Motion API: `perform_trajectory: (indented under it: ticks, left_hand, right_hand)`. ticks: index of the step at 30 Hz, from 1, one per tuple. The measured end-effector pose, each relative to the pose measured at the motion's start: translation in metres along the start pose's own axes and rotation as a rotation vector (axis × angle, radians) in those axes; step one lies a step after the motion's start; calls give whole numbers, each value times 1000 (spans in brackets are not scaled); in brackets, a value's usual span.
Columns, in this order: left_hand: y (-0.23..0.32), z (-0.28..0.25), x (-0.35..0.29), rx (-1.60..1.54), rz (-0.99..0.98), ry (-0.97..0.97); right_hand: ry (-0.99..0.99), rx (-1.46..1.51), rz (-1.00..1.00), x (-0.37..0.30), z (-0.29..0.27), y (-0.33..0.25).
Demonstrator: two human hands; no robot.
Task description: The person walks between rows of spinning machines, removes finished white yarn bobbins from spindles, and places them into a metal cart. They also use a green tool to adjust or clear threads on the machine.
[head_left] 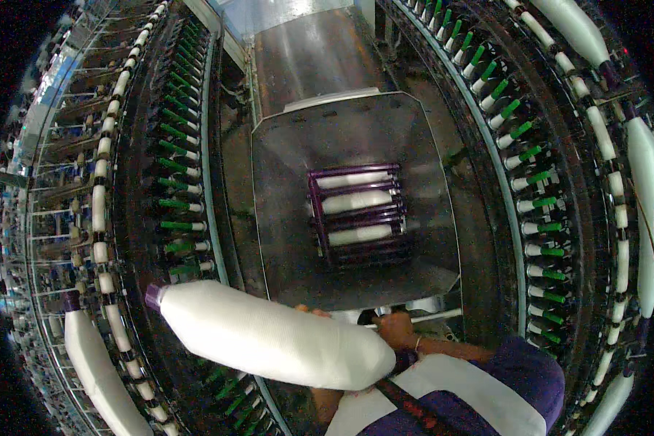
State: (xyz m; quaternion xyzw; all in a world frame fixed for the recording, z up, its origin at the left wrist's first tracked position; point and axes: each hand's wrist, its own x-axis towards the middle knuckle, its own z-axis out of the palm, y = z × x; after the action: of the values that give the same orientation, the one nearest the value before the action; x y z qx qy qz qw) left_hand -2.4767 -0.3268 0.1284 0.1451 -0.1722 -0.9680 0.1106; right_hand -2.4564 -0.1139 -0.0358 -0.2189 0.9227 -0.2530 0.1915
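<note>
"Well, what are the two grips doing?"

"The right grip is curled closed on a white bar at the near side of the cart. Only some fingers of the left grip peek over the upper edge of the big bobbin. The rest is hidden, so I can't tell how far open it is or whether it has hold of anything."

"And where's that bobbin?"

"Right in the foreground, slanting down from its purple end toward the person's clothing. What bears it, I can't make out. It also covers part of the left row of green tubes."

"Inside the cart?"

"White rolls among purple tubes, too dim underneath to count."

"Anything cut off?"

"The clothing and a left-hand bobbin, both by the lower edge."
</note>
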Motion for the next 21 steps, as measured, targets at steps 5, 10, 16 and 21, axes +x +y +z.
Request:
perform_trajectory:
  ticks: [5,10,16,21]
  left_hand:
    - [-2,0,19,47,-24,19]
    - [-1,12,58,42,-38,-50]
    - [-6,21,91,-69,-1,-145]
    - [-13,20,113,-121,-45,-203]
  right_hand:
    - [-148,19,66,4,-1,-10]
    - [102,31,31,42,-19,-3]
    - [74,-202,150,135,-59,36]
    - [185,-313,93,213,-96,75]
